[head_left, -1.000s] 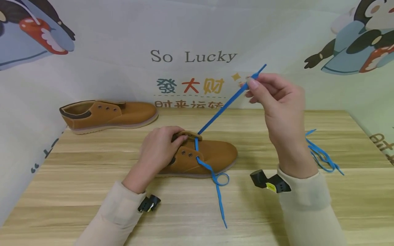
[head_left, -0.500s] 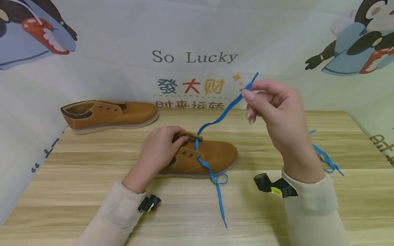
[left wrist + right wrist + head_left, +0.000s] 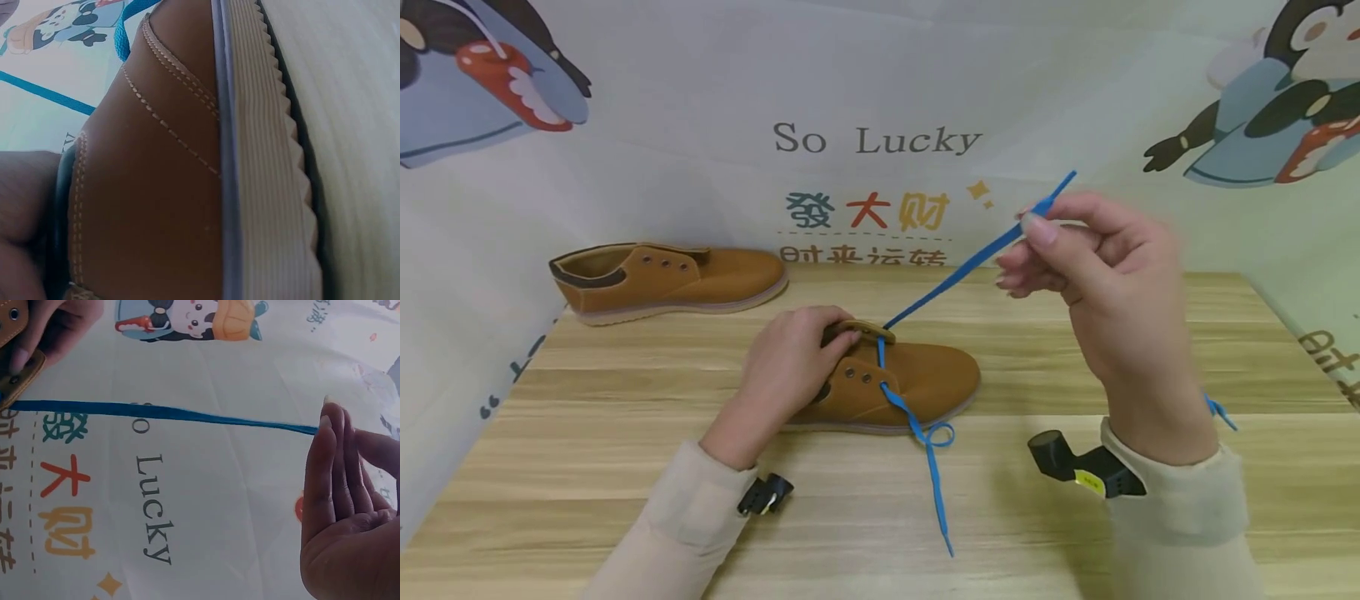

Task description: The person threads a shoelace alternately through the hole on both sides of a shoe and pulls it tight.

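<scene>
Right hand (image 3: 1123,296) holds lace (image 3: 970,268) taut above shoe (image 3: 936,375)

The right hand's grip is closed in a pinch near the lace's tip, raised well above the surface (image 3: 625,492). The lace runs down to the far flap (image 3: 865,329), crosses to the near flap's front eyelet, then trails onto the surface with one small loop. The left hand (image 3: 790,358) pinches the far flap, thumb on top. The shoe sits upright, toe to the right; a second shoe (image 3: 722,283) stands behind, to the left.

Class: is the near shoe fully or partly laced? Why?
Partly: the blue lace passes through the front hole on the near flap; the other two holes are bare.
</scene>
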A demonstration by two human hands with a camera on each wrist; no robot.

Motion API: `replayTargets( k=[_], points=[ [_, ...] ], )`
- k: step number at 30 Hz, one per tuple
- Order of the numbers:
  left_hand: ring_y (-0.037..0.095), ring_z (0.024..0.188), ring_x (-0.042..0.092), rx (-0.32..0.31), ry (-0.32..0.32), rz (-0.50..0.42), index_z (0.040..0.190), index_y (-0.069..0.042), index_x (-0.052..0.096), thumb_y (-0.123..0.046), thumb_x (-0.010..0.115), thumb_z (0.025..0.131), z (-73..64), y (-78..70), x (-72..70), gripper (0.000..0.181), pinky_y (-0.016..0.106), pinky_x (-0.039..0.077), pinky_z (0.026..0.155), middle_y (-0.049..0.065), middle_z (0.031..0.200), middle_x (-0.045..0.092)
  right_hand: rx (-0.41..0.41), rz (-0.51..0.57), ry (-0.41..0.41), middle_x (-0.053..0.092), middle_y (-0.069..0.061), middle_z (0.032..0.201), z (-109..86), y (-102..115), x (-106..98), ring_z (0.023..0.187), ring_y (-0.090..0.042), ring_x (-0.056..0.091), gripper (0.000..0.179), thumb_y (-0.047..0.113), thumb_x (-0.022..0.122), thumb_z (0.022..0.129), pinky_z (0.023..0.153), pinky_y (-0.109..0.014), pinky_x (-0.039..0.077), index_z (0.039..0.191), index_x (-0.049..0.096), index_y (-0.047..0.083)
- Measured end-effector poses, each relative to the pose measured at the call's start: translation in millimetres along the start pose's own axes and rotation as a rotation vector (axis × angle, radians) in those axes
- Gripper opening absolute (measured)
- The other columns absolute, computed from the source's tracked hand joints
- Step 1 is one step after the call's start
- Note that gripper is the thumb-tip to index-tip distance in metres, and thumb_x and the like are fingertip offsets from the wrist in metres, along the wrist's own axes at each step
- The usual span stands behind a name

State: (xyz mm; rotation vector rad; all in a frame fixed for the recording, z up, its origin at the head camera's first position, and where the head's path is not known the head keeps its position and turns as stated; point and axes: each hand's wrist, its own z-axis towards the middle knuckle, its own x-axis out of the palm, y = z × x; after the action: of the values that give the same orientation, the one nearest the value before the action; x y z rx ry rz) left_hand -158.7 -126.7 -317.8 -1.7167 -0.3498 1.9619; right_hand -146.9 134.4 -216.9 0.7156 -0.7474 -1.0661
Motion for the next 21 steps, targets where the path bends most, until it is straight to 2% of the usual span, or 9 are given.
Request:
replayTargets(
  k=[2,5,7,10,12,14,18,21],
  points=[
    [0.022,0.091,0.068,0.001,0.009,-0.039,0.119,-0.014,0.073,-0.027,0.069,0.097,0.7,0.6,-2.2,0.025,0.038,0.054,0.075,0.005,0.114,0.074,0.02,-0.008,0.03,0.078,-0.008,0.081,-1.1,-2,1,0.065,-0.021,0.074,0.022,-0.012,0.058,0.094,0.066,-0.036,0.062,0.094,0.074,0.004],
    [0.028,0.109,0.065,0.007,0.0,-0.091,0.122,-0.011,0.07,-0.02,0.072,0.095,1.0,0.8,-8.8,0.029,0.045,0.054,0.092,0.01,0.123,0.068,0.06,-0.025,0.095,0.079,-0.01,0.09,-3.5,-5,1,0.069,-0.023,0.075,0.027,-0.013,0.057,0.093,0.071,-0.039,0.063,0.097,0.076,0.006],
    [0.03,0.105,0.064,0.009,-0.025,-0.107,0.118,-0.009,0.07,-0.015,0.074,0.092,0.5,0.5,-13.9,0.026,0.045,0.053,0.091,0.013,0.119,0.065,0.09,-0.05,0.144,0.079,-0.009,0.094,-5.5,-6,1,0.073,-0.024,0.076,0.029,-0.012,0.055,0.094,0.074,-0.04,0.063,0.101,0.077,0.007],
    [0.024,0.086,0.062,0.017,-0.049,-0.093,0.104,-0.009,0.072,-0.011,0.076,0.09,-0.9,-0.2,-20.1,0.015,0.038,0.052,0.079,0.01,0.102,0.068,0.116,-0.045,0.225,0.079,-0.01,0.101,-8.3,-11,2,0.08,-0.024,0.077,0.034,-0.011,0.048,0.097,0.077,-0.039,0.062,0.108,0.076,0.004],
    [0.019,0.077,0.06,0.026,-0.013,-0.087,0.096,-0.01,0.073,-0.012,0.076,0.09,-1.9,-0.4,-22.6,0.007,0.034,0.049,0.073,0.006,0.091,0.069,0.137,-0.045,0.256,0.079,-0.01,0.102,-10.0,-14,3,0.084,-0.023,0.077,0.034,-0.008,0.045,0.098,0.078,-0.038,0.062,0.109,0.076,0.003],
    [0.015,0.073,0.06,0.048,0.054,-0.08,0.092,-0.01,0.075,-0.013,0.074,0.092,-2.6,0.0,-24.0,0.003,0.031,0.049,0.07,0.002,0.084,0.071,0.164,-0.07,0.275,0.079,-0.009,0.103,-11.5,-18,6,0.085,-0.022,0.076,0.032,-0.006,0.047,0.099,0.078,-0.037,0.062,0.108,0.076,0.004],
    [0.012,0.07,0.06,0.089,0.175,-0.091,0.094,-0.008,0.079,-0.014,0.069,0.096,-2.5,0.7,-24.9,0.012,0.029,0.051,0.068,0.003,0.085,0.075,0.268,-0.189,0.28,0.08,-0.002,0.1,-14.7,-26,11,0.084,-0.017,0.076,0.016,0.001,0.067,0.094,0.078,-0.034,0.062,0.105,0.077,0.007],
    [0.012,0.069,0.057,0.083,0.223,-0.107,0.098,-0.007,0.079,-0.016,0.066,0.098,-0.8,2.3,-23.8,0.016,0.029,0.049,0.068,0.004,0.091,0.076,0.331,-0.236,0.271,0.08,0.003,0.096,-16.9,-32,13,0.084,-0.014,0.076,0.018,0.002,0.076,0.088,0.079,-0.03,0.061,0.103,0.077,0.011]
  ],
)
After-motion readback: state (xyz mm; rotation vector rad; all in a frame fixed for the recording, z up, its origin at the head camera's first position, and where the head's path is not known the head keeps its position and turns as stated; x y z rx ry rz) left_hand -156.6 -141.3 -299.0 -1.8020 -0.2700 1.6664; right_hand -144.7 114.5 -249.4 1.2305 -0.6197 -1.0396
